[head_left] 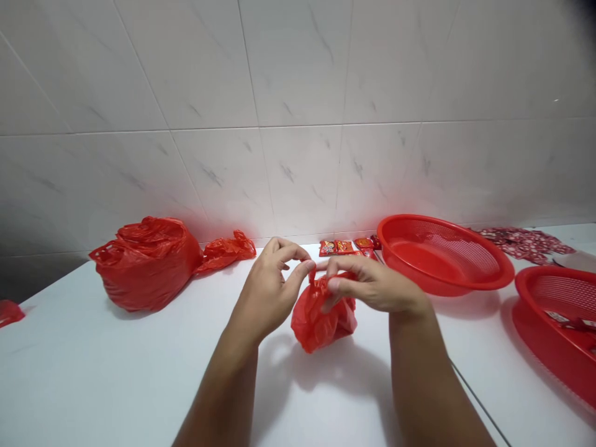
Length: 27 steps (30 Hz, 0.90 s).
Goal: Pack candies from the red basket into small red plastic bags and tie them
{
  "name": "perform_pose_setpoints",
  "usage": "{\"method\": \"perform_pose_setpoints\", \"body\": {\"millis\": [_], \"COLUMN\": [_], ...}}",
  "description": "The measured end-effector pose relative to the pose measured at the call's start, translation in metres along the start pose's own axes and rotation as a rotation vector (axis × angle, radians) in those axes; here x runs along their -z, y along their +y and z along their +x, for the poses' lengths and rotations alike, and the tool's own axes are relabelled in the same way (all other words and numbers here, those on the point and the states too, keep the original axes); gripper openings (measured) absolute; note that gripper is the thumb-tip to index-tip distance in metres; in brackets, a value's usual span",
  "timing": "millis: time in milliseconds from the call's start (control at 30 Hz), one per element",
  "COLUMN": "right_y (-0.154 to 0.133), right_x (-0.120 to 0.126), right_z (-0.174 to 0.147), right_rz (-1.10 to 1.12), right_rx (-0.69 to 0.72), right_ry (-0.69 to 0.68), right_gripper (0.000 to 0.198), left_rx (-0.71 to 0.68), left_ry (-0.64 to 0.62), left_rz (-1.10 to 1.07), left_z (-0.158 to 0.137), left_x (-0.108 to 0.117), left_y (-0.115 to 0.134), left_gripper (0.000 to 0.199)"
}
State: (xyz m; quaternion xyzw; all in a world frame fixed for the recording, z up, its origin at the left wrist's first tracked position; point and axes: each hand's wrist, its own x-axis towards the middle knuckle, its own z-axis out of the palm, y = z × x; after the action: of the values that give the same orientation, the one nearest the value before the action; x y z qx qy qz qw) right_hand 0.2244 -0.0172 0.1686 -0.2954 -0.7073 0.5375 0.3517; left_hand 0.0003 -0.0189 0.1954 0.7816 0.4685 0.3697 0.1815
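A small filled red plastic bag [321,326] is in front of me over the white table, its top gathered up between my hands. My left hand [272,288] pinches a twisted end of the bag's top between thumb and forefinger. On the other side, my right hand [372,285] has its thumb and fingers closed on the bag's neck. Whatever is inside the bag cannot be made out through the plastic.
A large full red bag [144,267] stands at the back left, with a crumpled red bag [228,249] beside it. Small red packets [343,247] lie near the tiled wall. Two red plastic baskets [447,287] [549,329] and patterned red sachets [521,242] are on the right.
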Motion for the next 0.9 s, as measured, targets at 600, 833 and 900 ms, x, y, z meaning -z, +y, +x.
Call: {"method": "perform_pose_setpoints", "body": {"millis": [600, 833, 900], "right_y": [-0.007, -0.015, -0.017], "right_x": [-0.033, -0.033, -0.031], "right_z": [0.012, 0.004, 0.0], "right_rz": [0.254, 0.248, 0.22], "right_rx": [0.275, 0.303, 0.294], "right_ry": [0.129, 0.178, 0.196], "right_gripper": [0.038, 0.04, 0.039], "left_rx": [0.118, 0.098, 0.103], "left_ry": [-0.427, -0.372, -0.359], "left_rz": [-0.367, -0.394, -0.349], "left_z": [-0.005, -0.01, -0.013], "left_x": [-0.018, -0.021, -0.026], "left_y": [0.013, 0.026, 0.028], "left_gripper": [0.008, 0.006, 0.008]}}
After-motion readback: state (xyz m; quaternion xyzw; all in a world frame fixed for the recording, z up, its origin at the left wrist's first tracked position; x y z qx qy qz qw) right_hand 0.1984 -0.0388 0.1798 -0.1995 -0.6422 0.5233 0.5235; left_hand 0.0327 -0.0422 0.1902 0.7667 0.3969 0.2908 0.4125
